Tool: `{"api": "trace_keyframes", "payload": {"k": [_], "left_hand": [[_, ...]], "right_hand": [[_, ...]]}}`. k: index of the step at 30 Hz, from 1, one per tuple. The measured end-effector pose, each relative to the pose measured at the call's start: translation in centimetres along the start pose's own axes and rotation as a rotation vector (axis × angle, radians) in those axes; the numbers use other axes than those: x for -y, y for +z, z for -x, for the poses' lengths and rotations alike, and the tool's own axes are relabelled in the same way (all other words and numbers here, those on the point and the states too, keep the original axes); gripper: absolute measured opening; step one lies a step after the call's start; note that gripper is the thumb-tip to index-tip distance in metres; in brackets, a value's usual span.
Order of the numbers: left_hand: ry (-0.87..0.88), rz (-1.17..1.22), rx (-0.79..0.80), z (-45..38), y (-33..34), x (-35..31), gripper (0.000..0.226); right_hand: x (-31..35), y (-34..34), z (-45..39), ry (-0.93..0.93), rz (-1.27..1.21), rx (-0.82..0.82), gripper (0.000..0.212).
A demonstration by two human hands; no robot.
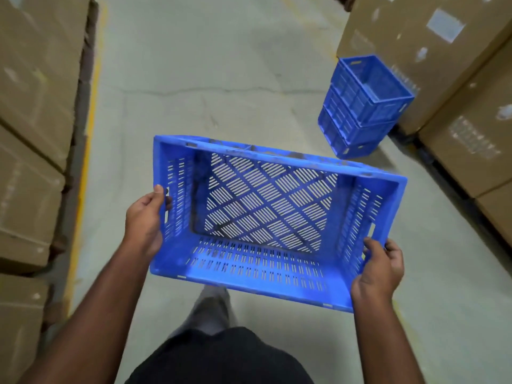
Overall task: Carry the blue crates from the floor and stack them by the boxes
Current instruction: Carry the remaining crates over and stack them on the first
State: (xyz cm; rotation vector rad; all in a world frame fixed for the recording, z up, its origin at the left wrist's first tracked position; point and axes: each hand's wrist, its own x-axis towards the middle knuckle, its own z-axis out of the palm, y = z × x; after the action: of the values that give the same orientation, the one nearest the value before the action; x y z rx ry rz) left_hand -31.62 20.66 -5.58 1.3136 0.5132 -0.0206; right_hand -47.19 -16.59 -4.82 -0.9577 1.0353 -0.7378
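Perforated blue crate [266, 217] held mid-air over concrete floor [221, 79], gripped at short ends by left hand [145, 220] and right hand [378, 273]. Stack of blue crates [363, 106] at two o'clock, beside cardboard boxes [443, 51].

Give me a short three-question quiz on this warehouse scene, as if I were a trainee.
1. True or false: the carried crate holds goods.
2. Where is the crate stack? A) by the right-hand boxes B) by the left-hand boxes C) mid-aisle
3. Which parts of the carried crate do the left hand and right hand hold?

Key: 1. False, it is empty. 2. A. 3. Its two short ends.
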Motion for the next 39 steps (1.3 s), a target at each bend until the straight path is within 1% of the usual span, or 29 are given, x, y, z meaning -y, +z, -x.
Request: {"api": "trace_keyframes", "payload": {"k": [3,6,11,14,18,22,28,31,35,39], "left_hand": [[-0.01,-0.009,0.021,-8.6,4.0,-1.8,0.03],[-0.032,-0.025,0.072,-16.9,8.3,-5.0,0.029],[-0.047,-0.051,0.143,-28.0,16.4,-11.4,0.029],[-0.032,-0.059,0.176,-34.0,21.8,-14.0,0.029],[-0.013,-0.078,0.185,-42.2,29.7,-15.4,0.029],[-0.011,-0.076,0.174,-50.3,37.9,-16.3,0.029],[-0.006,-0.055,0.133,-60.0,49.8,-19.3,0.032],[-0.005,-0.047,0.144,-64.8,54.8,-20.6,0.032],[0.055,-0.111,0.209,-72.8,62.5,-21.8,0.029],[0.059,-0.149,0.3,-81.3,71.9,-22.4,0.033]], "right_hand": [[-1.1,8.3,-4.2,0.012,0.017,-0.048,0.025],[-1.1,16.0,-7.9,0.016,-0.001,-0.11,0.026],[0.8,27.2,-12.6,-0.003,-0.033,-0.165,0.025],[1.4,33.0,-16.1,-0.018,-0.059,-0.181,0.024],[1.1,40.2,-22.8,-0.061,-0.078,-0.177,0.026],[1.7,48.1,-31.3,-0.085,-0.058,-0.181,0.028],[5.9,60.4,-42.5,-0.205,0.058,-0.151,0.03],[8.0,65.8,-47.5,-0.226,0.082,-0.157,0.031],[8.8,71.8,-53.9,-0.227,0.085,-0.203,0.032],[9.0,77.6,-60.2,-0.217,0.092,-0.329,0.03]]}}
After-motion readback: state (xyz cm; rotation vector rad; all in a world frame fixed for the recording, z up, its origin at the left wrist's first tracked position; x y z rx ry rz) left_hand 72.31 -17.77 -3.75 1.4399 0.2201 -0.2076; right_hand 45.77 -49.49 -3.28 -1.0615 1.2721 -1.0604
